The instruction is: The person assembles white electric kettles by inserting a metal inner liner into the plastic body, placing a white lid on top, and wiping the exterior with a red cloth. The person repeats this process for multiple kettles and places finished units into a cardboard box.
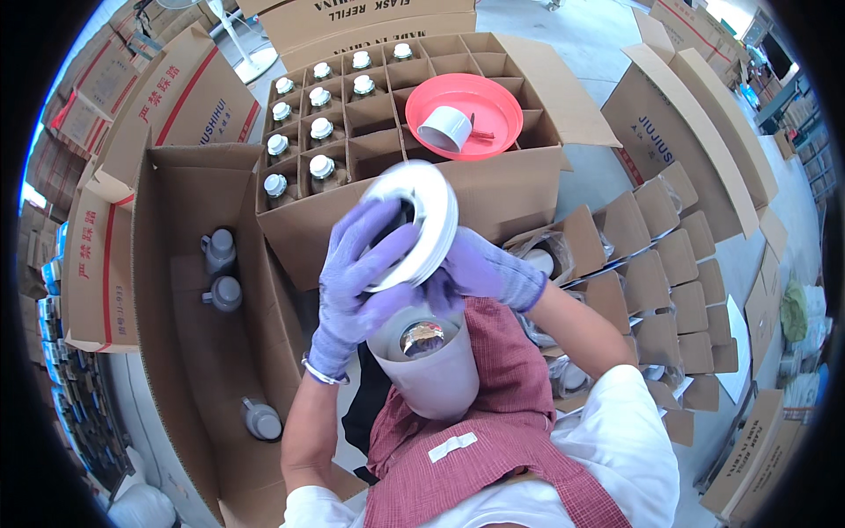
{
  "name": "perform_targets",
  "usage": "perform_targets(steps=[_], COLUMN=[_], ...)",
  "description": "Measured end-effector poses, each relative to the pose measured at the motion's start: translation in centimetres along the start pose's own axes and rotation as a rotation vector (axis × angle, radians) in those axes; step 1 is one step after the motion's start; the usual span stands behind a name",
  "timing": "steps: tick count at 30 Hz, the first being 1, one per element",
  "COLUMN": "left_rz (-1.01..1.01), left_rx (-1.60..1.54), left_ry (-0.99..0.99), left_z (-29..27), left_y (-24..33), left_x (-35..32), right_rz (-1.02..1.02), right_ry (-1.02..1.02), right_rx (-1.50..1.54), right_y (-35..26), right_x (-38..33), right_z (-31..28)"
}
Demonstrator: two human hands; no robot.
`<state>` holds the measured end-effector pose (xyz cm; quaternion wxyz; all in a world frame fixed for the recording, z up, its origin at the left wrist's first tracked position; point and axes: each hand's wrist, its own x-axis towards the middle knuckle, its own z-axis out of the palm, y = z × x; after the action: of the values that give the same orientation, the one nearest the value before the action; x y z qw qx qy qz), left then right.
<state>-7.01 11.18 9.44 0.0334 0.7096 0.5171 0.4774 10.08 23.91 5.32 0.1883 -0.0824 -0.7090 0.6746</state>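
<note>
My left hand [365,264], in a purple glove, grips a white round plastic ring-shaped piece [431,220], tilted on edge. Below it, a light grey flask body [431,378] stands in my lap against the red apron, its open top toward me. A shiny, mirror-like surface [422,338] shows inside that opening. My right hand [475,267], also gloved, is closed behind the ring's lower right side, just above the flask's rim. Its fingertips are partly hidden and blurred, so what they pinch cannot be made out.
Ahead, a divided carton [405,207] holds several white-capped bottles and a red basin [502,97] with a white cup [444,128]. An open carton [176,352] at left contains 3 grey cups [220,251]. At right, carton dividers [656,273] surround plastic-wrapped items.
</note>
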Motion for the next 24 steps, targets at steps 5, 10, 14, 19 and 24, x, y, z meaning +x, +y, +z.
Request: perform_targets(steps=[5, 10, 14, 19, 24], left_rz=[-0.190, -0.192, -0.112, -0.233, -0.368], left_rx=[-0.196, -0.330, -0.314, -0.217, -0.397], left_ry=[-0.298, -0.479, -0.472, -0.449, -0.287], left_z=[-1.8, 0.1, 1.0, 0.6, -0.1], left_y=[-0.9, -0.7, -1.4, 1.5, 0.9], left_x=[-6.8, -7.5, -9.2, -9.9, -9.3], right_rz=[0.595, 0.082, -0.338, -0.522, 0.052], right_ry=[0.322, 0.335, 0.085, -0.145, 0.220], right_rx=[-0.110, -0.137, -0.558, -0.678, 0.173], right_y=[-2.4, -0.7, 3.0, 4.7, 2.9], right_x=[-2.9, -4.0, -3.8, -3.6, -2.6], right_z=[-2.4, 1.7, 3.7, 3.7, 4.0])
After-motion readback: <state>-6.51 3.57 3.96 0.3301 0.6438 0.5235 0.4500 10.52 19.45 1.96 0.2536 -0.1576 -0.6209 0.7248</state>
